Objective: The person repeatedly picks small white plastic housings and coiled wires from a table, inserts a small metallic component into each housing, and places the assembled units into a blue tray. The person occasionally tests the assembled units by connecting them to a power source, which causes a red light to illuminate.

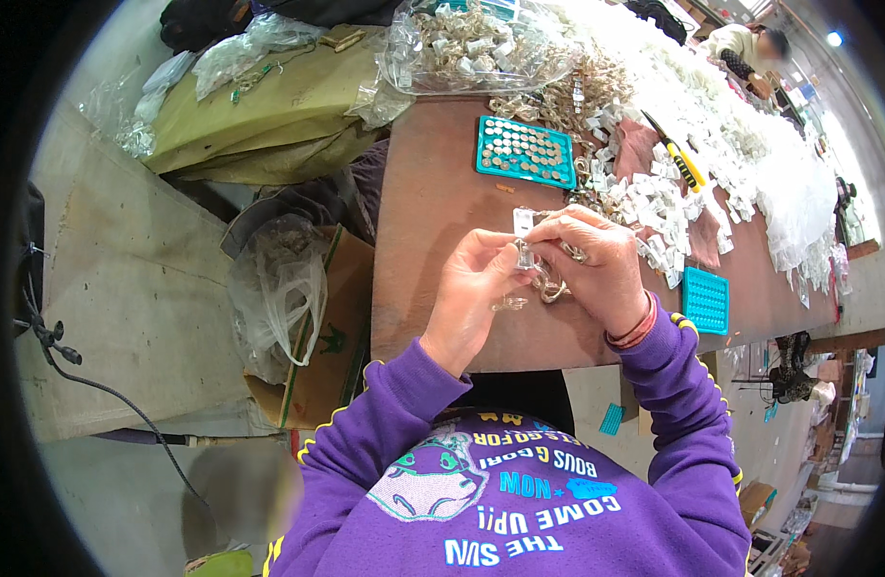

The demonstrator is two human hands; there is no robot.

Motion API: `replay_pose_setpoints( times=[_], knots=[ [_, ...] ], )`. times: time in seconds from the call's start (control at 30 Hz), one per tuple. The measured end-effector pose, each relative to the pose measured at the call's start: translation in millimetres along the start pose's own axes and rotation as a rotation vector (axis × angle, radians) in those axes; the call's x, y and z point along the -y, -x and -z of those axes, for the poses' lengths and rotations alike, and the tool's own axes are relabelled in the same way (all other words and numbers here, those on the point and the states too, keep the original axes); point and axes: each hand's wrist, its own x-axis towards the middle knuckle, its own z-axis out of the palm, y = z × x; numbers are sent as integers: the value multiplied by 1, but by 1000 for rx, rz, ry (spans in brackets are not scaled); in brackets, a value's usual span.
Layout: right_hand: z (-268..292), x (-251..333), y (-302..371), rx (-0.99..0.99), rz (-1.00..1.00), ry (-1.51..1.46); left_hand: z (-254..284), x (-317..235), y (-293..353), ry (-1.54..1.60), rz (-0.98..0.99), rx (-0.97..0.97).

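Between my two hands, just above the brown tabletop, is a small clear-and-white plastic case (523, 222), held upright with thin pale wire around it. My left hand (476, 293) pinches its lower part between thumb and fingers. My right hand (596, 260) closes on it from the other side, its fingertips meeting the left ones, so the exact contact is partly hidden. Loops of the thin wire (552, 287) hang below the fingers. Beyond my hands lies a teal tray (555, 180) bearing many small round silvery discs.
To the right, a heap of small white plastic cases (644, 216) spreads with a pink cloth (635, 149) and yellow-and-black cutters (691, 171). A second teal tray (705, 301) sits near the front edge. Wire bundles (548, 106) lie behind. A cardboard box (344, 298) stands left; a person (741, 53) works far right.
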Motion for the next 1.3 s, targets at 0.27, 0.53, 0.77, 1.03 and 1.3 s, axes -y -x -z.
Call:
replay_pose_setpoints(
  times=[0.27, 0.53, 0.77, 1.03, 1.3],
  knots=[
    [-2, -2, 3, 19, 31, 29, 1, 1, -1, -12, 24, 1],
    [-16, 6, 12, -62, 291, 271, 6, 1, -2, 71, 40, 7],
    [4, -46, -19, -181, -48, 52, 4, 3, -3, 64, 20, -62],
    [1, -163, -79, 48, -118, 500, 6, 2, -5, 52, 40, -61],
    [6, -140, -79, -61, -205, 443, 9, 3, -6, 74, 46, -24]
  ],
)
